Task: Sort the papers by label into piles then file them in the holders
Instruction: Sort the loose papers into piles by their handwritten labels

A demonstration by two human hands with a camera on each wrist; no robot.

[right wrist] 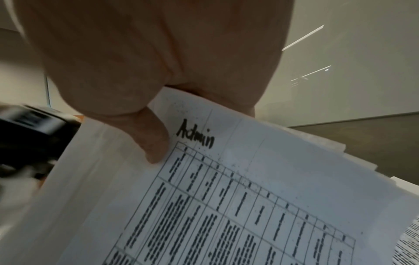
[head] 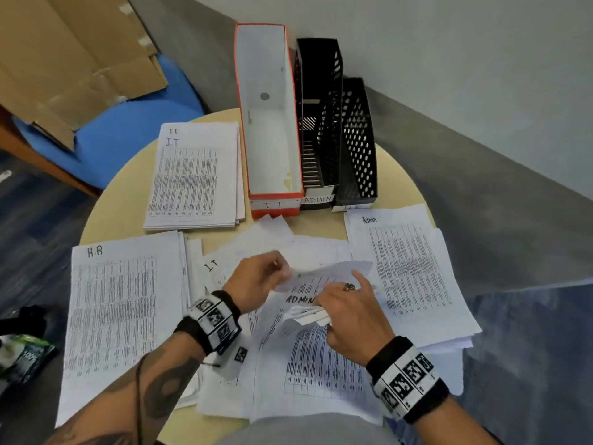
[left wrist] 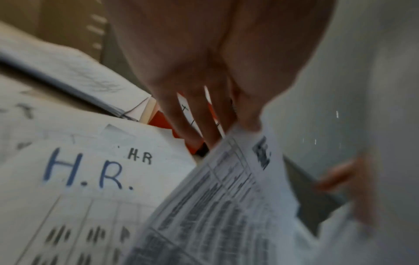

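Loose printed sheets lie heaped (head: pixel 308 364) at the table's near middle. My left hand (head: pixel 280 273) pinches the edge of a lifted sheet (left wrist: pixel 226 197). My right hand (head: pixel 333 303) grips a small bunch of sheets, its thumb (right wrist: pixel 154 141) pressed beside the word Admin on the top sheet (right wrist: pixel 238 188). Sorted piles lie around the heap: HR (head: pixel 118 316) on the left, IT (head: pixel 192 175) at the back left, Admin (head: pixel 414 271) on the right. At the back stand an orange IT holder (head: pixel 272 123), a black ADMIN holder (head: pixel 317 130) and another black holder (head: pixel 357 149) whose label is partly hidden.
The round beige table (head: pixel 118 194) is small, and papers overhang its near and right edges. A blue chair (head: pixel 128 130) with flattened cardboard (head: pixel 70 59) on it stands at the back left. A green packet (head: pixel 22 354) lies off the table to the left.
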